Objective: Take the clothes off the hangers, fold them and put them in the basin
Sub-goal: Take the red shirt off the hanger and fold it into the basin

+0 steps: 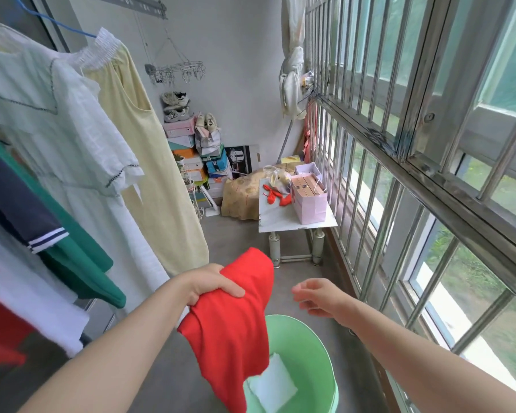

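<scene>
My left hand [212,283] grips a red garment [236,329] that hangs down loosely over the near rim of a green basin [307,350] on the floor. A folded white cloth [273,383] lies inside the basin. My right hand [316,296] hovers to the right of the red garment, fingers apart and holding nothing. On the left, clothes hang on hangers: a yellow dress [149,162], a white dress [72,129], a green garment [84,263], a navy top with a striped cuff [21,204] and a white one [33,305].
A small white table [283,219] with a pink bag [309,195] stands ahead by the barred window [399,144] on the right. Stacked shoe boxes and shoes [197,150] fill the far corner. Grey concrete floor [239,236] runs between the hanging clothes and the window.
</scene>
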